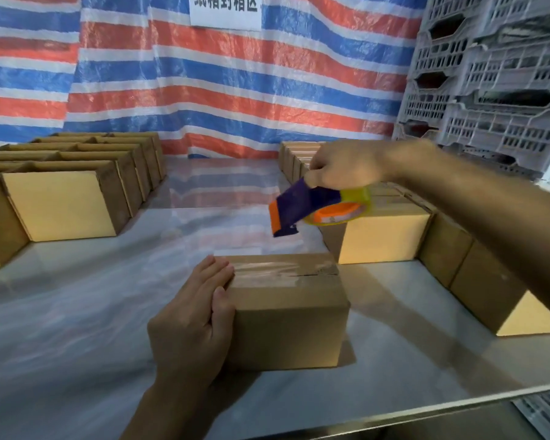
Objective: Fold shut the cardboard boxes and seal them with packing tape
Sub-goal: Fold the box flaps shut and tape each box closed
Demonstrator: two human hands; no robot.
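A closed cardboard box (286,309) is sitting near the middle of the steel table (77,328), close to the near edge. A strip of clear tape (267,274) is running along the seam on its top, wrinkled in places, and a short stretch of the seam is showing as a dark slit toward the right end.

The left hand (191,325) is pressing flat against the left end of the box, fingers straight and reaching up to the top edge, thumb lying along the near left corner. It is not clasping anything.

The right hand (343,168) is gripping a tape dispenser (302,211) from above, fingers curled round its handle. The dispenser is purple with an orange front edge and is carrying a roll (343,211) of yellowish clear tape on an orange core. It is hanging in the air beyond the far right corner of the box, tilted with its front end down, apart from the box.

Rows of open boxes (61,201) are standing on the left side of the table, and closed boxes (381,239) are lining the right side. A red, white and blue striped tarp (204,90) is hanging behind, with a paper sign (226,11) on it. Grey plastic crates (489,74) are stacked at the far right.
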